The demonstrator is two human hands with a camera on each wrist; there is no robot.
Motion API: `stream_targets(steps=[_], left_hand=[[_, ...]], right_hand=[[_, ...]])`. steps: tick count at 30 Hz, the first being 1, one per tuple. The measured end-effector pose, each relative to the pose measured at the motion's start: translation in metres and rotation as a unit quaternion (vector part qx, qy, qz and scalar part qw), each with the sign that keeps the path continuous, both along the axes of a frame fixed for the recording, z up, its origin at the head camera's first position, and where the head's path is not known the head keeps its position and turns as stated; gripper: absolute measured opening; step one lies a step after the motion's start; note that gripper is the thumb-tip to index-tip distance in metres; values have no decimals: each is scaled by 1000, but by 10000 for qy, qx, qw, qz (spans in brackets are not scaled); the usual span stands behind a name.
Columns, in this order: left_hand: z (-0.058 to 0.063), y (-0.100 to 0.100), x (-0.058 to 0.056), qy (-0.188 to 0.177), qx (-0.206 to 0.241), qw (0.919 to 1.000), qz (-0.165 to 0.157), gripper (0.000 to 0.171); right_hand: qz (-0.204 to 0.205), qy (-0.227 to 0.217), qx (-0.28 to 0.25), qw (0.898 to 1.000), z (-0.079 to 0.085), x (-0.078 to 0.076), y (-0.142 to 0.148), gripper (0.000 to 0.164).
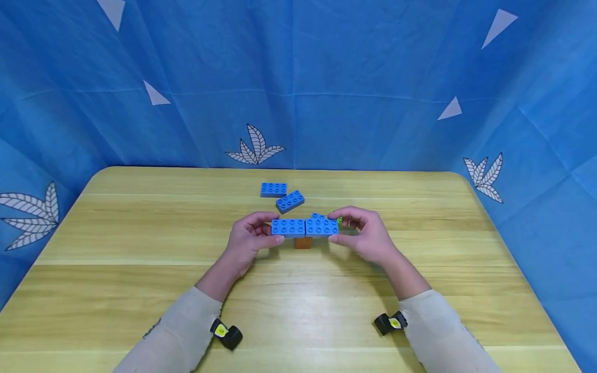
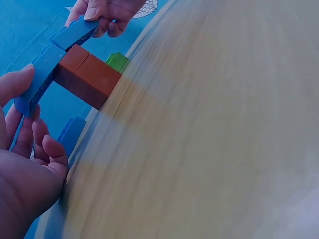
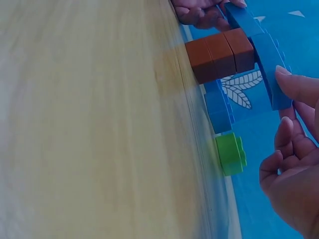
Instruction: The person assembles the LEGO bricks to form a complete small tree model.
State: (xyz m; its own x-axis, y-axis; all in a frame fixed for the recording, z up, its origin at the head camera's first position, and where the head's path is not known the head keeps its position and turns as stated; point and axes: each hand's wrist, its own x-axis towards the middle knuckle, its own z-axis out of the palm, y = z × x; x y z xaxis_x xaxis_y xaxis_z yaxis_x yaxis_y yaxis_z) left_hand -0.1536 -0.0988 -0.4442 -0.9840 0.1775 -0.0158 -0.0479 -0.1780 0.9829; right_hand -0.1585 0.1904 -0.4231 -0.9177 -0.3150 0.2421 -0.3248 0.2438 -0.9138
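A column of several brown bricks [image 2: 88, 74] stands upright on the table, mostly hidden from above in the head view. Across its top, end to end, lie a left blue brick [image 1: 287, 228] and a right blue brick [image 1: 322, 228], their outer ends overhanging the column. My left hand [image 1: 249, 238] pinches the outer end of the left one between thumb and fingers. At the opposite end, my right hand [image 1: 366, 235] grips the right one the same way. In the right wrist view the two blue bricks tilt slightly to each other.
Two loose blue bricks, one straight [image 1: 273, 189] and one angled [image 1: 290, 201], lie behind the column. Another blue brick [image 3: 218, 107] and a green brick [image 3: 230, 154] sit behind on the right. A blue patterned cloth [image 1: 298, 77] hangs beyond the wooden table [image 1: 163, 248].
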Motion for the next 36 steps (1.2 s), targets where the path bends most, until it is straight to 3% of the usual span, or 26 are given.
stream_targets(steps=[3, 6, 8, 11, 13, 15, 17, 23, 36], left_hand=[[3, 0, -1, 284, -461, 9985, -97, 48], [11, 4, -4, 933, -1374, 9860, -167, 47], [18, 9, -7, 1493, -1993, 9683, -202, 45], [28, 19, -12, 2307, -2703, 9338, -404, 39], [33, 25, -15, 2650, -2980, 9150, -612, 36], [35, 30, -17, 2774, -3154, 9040, -790, 34], [37, 33, -18, 2722, -3203, 9031, -882, 32], [37, 37, -19, 2437, -3103, 9138, -960, 27], [35, 37, -20, 1965, -2986, 9279, -1057, 21]], right_hand=[[8, 36, -10, 10000, -1, 0, 0, 34], [11, 72, -7, 10000, -1, 1, 0, 35], [22, 61, -16, 10000, -1, 1, 0, 35], [26, 10, -72, 10000, -2, 1, -1, 35], [29, -5, -101, 9999, -3, 1, -1, 35], [29, -5, -131, 9999, -3, 1, -2, 35], [36, -3, -163, 9999, -3, 1, -3, 34], [-29, 41, -336, 9994, -2, 1, -4, 35], [-168, -98, -745, 9970, -11, 4, -7, 38]])
